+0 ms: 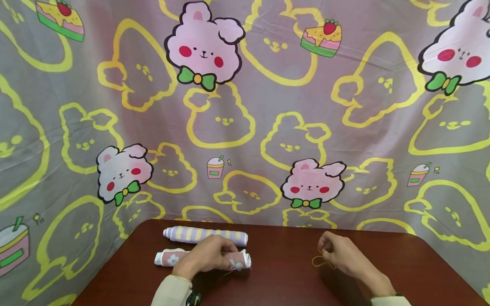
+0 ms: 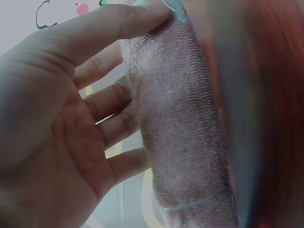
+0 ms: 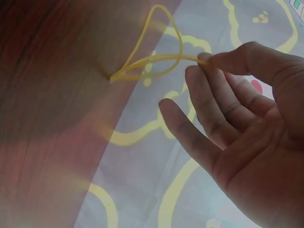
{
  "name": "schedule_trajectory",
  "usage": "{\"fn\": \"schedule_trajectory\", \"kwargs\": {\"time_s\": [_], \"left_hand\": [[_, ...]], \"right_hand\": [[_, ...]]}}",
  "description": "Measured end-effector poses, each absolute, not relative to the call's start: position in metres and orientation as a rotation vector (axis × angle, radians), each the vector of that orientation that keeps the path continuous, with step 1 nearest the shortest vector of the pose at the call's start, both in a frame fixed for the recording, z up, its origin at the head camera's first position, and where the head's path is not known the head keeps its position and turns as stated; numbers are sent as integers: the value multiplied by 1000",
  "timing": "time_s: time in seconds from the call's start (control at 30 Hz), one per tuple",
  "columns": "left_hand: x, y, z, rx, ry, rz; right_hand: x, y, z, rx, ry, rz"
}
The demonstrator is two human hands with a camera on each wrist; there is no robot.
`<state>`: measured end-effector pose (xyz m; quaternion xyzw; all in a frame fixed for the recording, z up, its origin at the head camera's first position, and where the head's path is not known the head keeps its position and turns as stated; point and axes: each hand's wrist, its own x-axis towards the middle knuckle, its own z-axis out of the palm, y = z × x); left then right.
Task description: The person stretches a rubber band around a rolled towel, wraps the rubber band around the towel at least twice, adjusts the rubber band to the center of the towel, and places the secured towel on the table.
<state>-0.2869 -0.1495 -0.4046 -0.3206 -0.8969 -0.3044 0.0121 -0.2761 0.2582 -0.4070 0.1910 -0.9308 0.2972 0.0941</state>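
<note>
A pink rolled towel (image 1: 180, 258) with pale flowers lies on the dark table, white at its ends. My left hand (image 1: 208, 254) grips it near its right end; in the left wrist view the thumb lies along one side of the roll (image 2: 180, 118) and the fingers go behind it. To the right, my right hand (image 1: 342, 255) pinches a thin yellow rubber band (image 1: 317, 261) between thumb and forefinger. In the right wrist view the band (image 3: 178, 40) hangs in loops from the fingertips, its far end close to the table. The other fingers are loosely bent.
Behind the pink roll lies a second rolled towel (image 1: 206, 235), striped purple and yellow, roughly parallel to it. The reddish-brown table (image 1: 283, 263) has rounded far corners. A patterned curtain (image 1: 252, 170) with cartoon rabbits surrounds its back and sides.
</note>
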Motion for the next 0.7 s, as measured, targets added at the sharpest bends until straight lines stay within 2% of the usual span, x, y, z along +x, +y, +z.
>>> {"fn": "schedule_trajectory", "kwargs": {"time_s": [0.53, 0.7], "left_hand": [[-290, -142, -402, -1009, -2692, -935], [-290, -140, -402, -1003, -2670, -914]], "right_hand": [[-274, 255, -397, 498, -2410, 651], [-272, 253, -394, 419, -2447, 714]]}}
